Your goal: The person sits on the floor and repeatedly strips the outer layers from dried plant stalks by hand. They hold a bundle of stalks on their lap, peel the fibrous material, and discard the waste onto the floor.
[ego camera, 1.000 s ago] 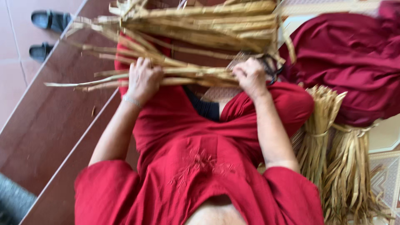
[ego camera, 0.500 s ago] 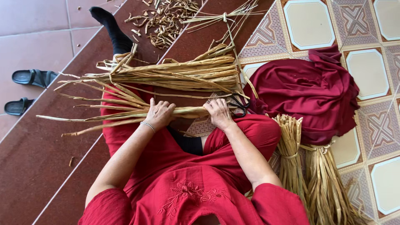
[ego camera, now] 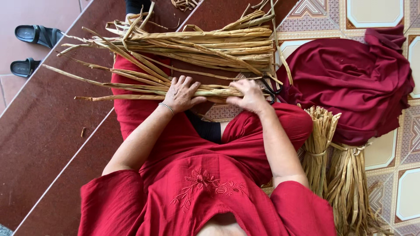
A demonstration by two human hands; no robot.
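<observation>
Brown steps run down the left side, w/ a patterned tile floor on the right. A person in a red dress sits looking down at their lap. Long dry straw stalks lie across the lap, left to right, and the thin ends stick out over the steps. More straw sits in a bigger pile just behind, farther from the body. The left hand lies flat on top of the stalks, fingers spread out and pressing down, not wrapped around. A thin silver bracelet is on that wrist. The right hand is just beside it on the same stalks, fingers curled down over them, grasping the bunch. Black scissors peek out right next to the right hand; most of them are hidden, so can't tell if the hand touches them. A big red cloth is heaped on the tiles to the right. Below it, 2 tied bundles of straw stand near the person's right arm. Two black sandals sit on the steps at the top left, well apart from the hands. Small straw bits lie at the top edge.
</observation>
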